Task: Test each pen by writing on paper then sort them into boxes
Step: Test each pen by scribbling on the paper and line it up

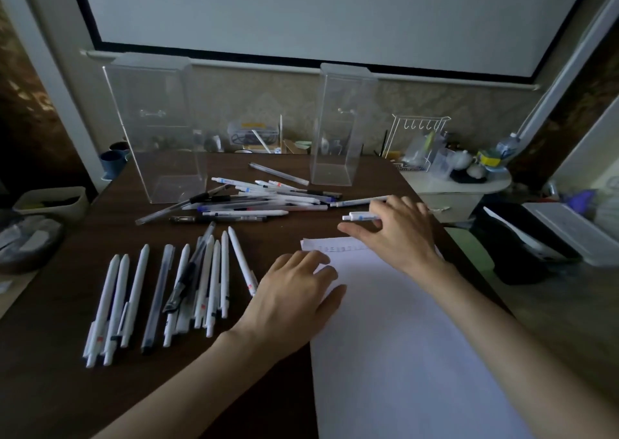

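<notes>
The white pen (360, 216) lies at the right end of the loose pile (254, 200), on the dark surface (67, 388) just beyond the top edge of the paper (402, 338). The right hand (398, 230) covers its rear part with bent fingers. The thumb stretches out below the barrel, so it cannot be told whether the grip is complete. Risk: a partial hold may let the pen slip and roll into the pile, or knock the longer pen just behind it. The barrel is slim and white, with a blue mark near the exposed end. The left hand (294, 291) rests flat and relaxed on the paper's left edge. A row of pens (167, 291) lies further left. The wide clear box (160, 130) and the narrow clear box (341, 127) stand behind the pile.
</notes>
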### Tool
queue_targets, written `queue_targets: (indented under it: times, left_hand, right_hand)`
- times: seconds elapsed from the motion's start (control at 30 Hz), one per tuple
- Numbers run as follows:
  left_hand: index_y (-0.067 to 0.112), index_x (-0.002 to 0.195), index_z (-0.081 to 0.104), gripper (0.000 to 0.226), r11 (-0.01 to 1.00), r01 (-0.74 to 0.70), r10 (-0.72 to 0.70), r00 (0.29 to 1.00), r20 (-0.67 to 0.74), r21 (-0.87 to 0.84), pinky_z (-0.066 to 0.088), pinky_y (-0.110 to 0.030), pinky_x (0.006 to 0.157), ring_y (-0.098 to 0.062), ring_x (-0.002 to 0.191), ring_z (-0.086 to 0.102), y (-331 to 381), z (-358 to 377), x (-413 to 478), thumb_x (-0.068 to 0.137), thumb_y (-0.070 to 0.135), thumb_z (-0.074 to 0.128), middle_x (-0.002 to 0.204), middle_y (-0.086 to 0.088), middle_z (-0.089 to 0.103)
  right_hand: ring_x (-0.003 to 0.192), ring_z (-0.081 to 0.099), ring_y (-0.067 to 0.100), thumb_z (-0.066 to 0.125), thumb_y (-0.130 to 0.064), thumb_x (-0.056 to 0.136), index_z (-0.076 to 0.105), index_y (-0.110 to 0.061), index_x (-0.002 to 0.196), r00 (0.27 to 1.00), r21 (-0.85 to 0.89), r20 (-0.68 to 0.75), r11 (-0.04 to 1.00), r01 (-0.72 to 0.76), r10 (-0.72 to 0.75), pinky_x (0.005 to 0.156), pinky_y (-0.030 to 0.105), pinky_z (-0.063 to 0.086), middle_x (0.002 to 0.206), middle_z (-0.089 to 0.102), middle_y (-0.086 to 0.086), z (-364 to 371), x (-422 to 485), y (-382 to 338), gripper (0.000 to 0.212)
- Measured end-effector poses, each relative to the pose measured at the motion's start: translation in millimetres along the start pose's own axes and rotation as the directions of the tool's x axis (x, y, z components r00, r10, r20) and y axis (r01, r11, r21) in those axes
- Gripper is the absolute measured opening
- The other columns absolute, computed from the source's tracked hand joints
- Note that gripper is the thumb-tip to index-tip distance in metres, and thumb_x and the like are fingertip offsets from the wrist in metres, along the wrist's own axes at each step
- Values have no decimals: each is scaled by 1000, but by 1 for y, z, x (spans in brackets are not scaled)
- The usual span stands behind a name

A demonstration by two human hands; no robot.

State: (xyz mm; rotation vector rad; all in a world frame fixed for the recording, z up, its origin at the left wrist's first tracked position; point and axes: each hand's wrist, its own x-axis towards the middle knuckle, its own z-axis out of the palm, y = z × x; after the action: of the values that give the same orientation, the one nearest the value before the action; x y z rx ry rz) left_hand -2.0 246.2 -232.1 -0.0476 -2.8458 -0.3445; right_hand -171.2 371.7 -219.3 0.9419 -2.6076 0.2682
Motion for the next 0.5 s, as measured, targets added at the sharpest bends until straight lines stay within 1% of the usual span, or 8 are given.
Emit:
queue_targets:
  times: [0.07,0.17,0.23,0.27,0.33,0.37,0.43,0.5]
  left_hand:
    - [22,121,59,37,999,-50,51,997,64,-22,39,-31,94,-18,114,52,13,3,14,96,42,40,128,1,54]
    - [19,122,59,40,991,-131,133,988,83,-30,40,-35,94,-22,114,52,31,12,28,95,42,39,129,-3,54]
    - [18,124,57,44,986,-162,165,982,95,-37,37,-37,98,-24,121,48,38,16,36,95,43,36,135,-5,50]
    - [20,130,52,44,985,-167,170,978,123,-34,32,-37,103,-23,128,41,40,20,41,96,43,36,141,-5,43]
    - [23,140,39,48,984,-180,179,967,183,-7,20,-35,109,-22,138,24,39,28,49,97,44,38,152,-5,26]
    - [24,143,34,51,982,-189,185,962,201,2,16,-35,111,-22,140,18,38,31,52,96,45,37,154,-5,20]
    - [25,146,27,55,979,-204,200,952,232,-8,10,-36,113,-22,143,10,35,40,56,96,48,34,157,-4,11]
    - [27,147,23,59,976,-212,215,946,243,-40,9,-37,114,-21,143,7,32,48,55,95,53,25,157,-4,9]
  right_hand:
    - [77,38,17,26,-83,71,36,-23,61,997,62,-68,997,-44,48,72,32,24,74,45,-4,1,-4,9,62]
    - [75,46,24,27,-68,72,37,-20,59,988,160,-131,985,-62,83,71,32,22,67,44,-3,5,-7,16,51]
    - [73,45,23,32,-67,74,36,-20,59,982,188,-177,981,-36,70,71,32,22,66,43,-3,7,-7,19,50]
    - [71,43,21,35,-69,75,36,-20,59,976,169,-213,986,-11,47,71,32,23,66,43,-3,9,-6,21,51]
    - [69,43,19,45,-70,75,45,-19,58,959,98,-285,995,26,3,70,31,24,67,47,-1,13,-3,27,53]
    - [68,46,21,53,-64,75,53,-16,58,953,77,-303,996,40,-15,70,30,24,68,49,1,16,0,31,51]
    - [69,55,25,68,-40,75,67,-11,69,946,86,-323,994,68,-37,70,29,25,73,52,4,21,5,40,30]
    - [70,57,27,65,-26,80,71,-8,81,932,131,-362,988,76,-24,68,29,31,78,54,6,26,6,45,20]
